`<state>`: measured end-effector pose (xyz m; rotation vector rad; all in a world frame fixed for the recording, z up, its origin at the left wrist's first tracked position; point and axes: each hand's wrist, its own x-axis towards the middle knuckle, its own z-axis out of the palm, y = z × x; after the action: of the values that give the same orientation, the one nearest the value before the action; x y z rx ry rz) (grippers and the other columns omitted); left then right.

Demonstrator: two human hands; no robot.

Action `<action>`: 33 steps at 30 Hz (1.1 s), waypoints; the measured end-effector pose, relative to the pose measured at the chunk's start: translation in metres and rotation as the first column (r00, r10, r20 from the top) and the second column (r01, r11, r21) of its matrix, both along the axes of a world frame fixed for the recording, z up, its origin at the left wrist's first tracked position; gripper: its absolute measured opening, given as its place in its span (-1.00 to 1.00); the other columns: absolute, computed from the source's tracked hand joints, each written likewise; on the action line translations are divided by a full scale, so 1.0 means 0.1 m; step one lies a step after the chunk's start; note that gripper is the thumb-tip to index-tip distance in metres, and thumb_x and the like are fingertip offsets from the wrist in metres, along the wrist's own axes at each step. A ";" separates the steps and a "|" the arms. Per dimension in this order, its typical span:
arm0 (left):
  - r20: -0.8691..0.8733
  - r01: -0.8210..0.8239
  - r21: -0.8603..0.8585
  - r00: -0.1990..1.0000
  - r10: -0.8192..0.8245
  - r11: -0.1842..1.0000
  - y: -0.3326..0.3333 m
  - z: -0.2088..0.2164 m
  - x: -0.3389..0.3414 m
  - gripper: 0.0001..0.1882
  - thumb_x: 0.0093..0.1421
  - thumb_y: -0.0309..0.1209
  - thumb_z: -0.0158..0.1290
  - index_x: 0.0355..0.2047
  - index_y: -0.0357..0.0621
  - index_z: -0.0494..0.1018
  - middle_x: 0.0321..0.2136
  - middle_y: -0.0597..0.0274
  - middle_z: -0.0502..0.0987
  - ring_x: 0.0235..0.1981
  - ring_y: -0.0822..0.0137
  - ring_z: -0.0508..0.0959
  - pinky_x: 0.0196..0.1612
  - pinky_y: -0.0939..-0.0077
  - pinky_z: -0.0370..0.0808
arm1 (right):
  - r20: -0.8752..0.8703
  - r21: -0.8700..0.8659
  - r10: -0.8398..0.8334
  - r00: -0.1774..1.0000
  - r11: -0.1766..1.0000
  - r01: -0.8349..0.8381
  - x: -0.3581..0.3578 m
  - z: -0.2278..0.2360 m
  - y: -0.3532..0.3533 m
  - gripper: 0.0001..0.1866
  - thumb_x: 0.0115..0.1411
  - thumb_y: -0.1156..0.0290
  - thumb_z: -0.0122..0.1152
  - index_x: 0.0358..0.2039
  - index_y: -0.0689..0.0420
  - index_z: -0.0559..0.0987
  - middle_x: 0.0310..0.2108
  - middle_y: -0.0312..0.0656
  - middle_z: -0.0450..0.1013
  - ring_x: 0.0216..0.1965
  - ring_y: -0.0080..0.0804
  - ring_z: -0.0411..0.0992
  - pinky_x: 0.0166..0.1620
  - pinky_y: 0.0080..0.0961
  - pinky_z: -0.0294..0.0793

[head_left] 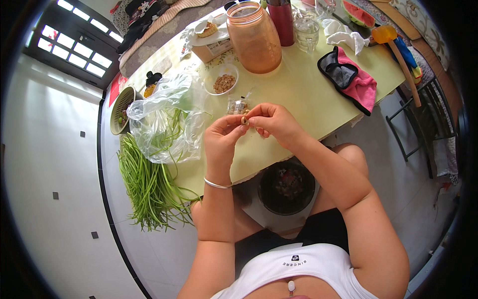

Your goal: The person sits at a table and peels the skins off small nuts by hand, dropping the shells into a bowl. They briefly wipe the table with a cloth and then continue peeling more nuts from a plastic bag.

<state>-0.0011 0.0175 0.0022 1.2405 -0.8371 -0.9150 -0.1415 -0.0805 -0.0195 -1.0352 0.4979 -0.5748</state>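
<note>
My left hand (pixel 222 142) and my right hand (pixel 275 123) meet above the near side of the table. Both pinch a small tan piece (pixel 244 120) that looks like a nut or part of its shell; its exact kind is too small to make out. Just beyond the fingertips lies a small clear packet (pixel 238 105) with pale pieces by it. Farther back stands a white bowl (pixel 206 85) holding brown nut-like pieces (pixel 224 83). A silver bangle circles my left wrist.
Long green stalks (pixel 149 184) hang over the table's left edge, beside a clear plastic bag (pixel 174 134) and a basket (pixel 122 112). A large orange-tinted jar (pixel 255 42) stands at the back. Pink-and-grey cloth (pixel 356 82) lies right. A dark bin (pixel 286 204) sits between my legs.
</note>
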 end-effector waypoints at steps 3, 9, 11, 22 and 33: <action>0.090 -0.050 0.034 0.995 0.046 0.998 0.02 0.06 -0.06 -0.76 0.06 -0.58 0.22 -0.23 -0.40 0.54 -0.40 0.12 0.62 -0.40 0.39 0.61 -0.31 0.59 0.56 | -0.055 -0.133 -0.035 0.998 0.991 0.027 -0.01 0.04 0.02 -0.89 0.15 0.50 0.20 -0.33 0.26 0.56 -0.52 -0.30 0.47 -0.58 -0.68 0.32 -0.54 -0.71 0.25; 0.168 -0.075 0.085 0.984 0.060 0.994 0.02 0.10 -0.10 -0.78 0.06 -0.63 0.20 -0.24 -0.42 0.55 -0.42 0.08 0.62 -0.45 0.37 0.62 -0.37 0.59 0.58 | -0.096 -0.132 -0.037 0.995 0.991 0.024 -0.04 0.06 0.04 -0.88 0.15 0.47 0.23 -0.34 0.27 0.59 -0.56 -0.33 0.46 -0.60 -0.70 0.31 -0.54 -0.72 0.26; 0.145 -0.065 0.039 0.988 0.059 0.997 0.02 0.10 -0.12 -0.77 0.05 -0.69 0.17 -0.23 -0.42 0.54 -0.42 0.07 0.61 -0.44 0.36 0.62 -0.36 0.58 0.60 | -0.099 -0.145 -0.032 0.995 0.989 0.017 -0.04 0.05 0.03 -0.87 0.15 0.47 0.23 -0.34 0.27 0.59 -0.55 -0.34 0.46 -0.59 -0.71 0.31 -0.54 -0.72 0.26; 0.297 -0.002 0.025 0.955 -0.006 1.000 0.05 0.04 -0.05 -0.72 0.02 -0.79 0.11 -0.21 -0.45 0.53 -0.42 0.02 0.61 -0.45 0.34 0.63 -0.38 0.57 0.64 | -0.170 -0.390 -0.044 0.984 0.920 -0.027 -0.04 0.09 0.04 -0.89 0.07 0.47 0.21 -0.50 0.26 0.57 -0.57 -0.31 0.48 -0.52 -0.66 0.36 -0.43 -0.63 0.36; 0.201 0.005 0.022 0.979 -0.010 1.000 0.05 0.04 -0.05 -0.80 -0.03 -0.79 0.16 -0.35 -0.43 0.54 -0.47 0.04 0.61 -0.51 0.33 0.62 -0.45 0.55 0.63 | -0.117 -0.376 -0.094 0.989 0.926 0.043 -0.04 0.08 0.10 -0.90 0.01 0.47 0.23 -0.54 0.23 0.56 -0.60 -0.36 0.46 -0.51 -0.69 0.33 -0.43 -0.64 0.34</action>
<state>-0.0060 0.0226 0.0063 1.3658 -0.9944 -0.8147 -0.1456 -0.0700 -0.0117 -1.4305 0.5569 -0.6817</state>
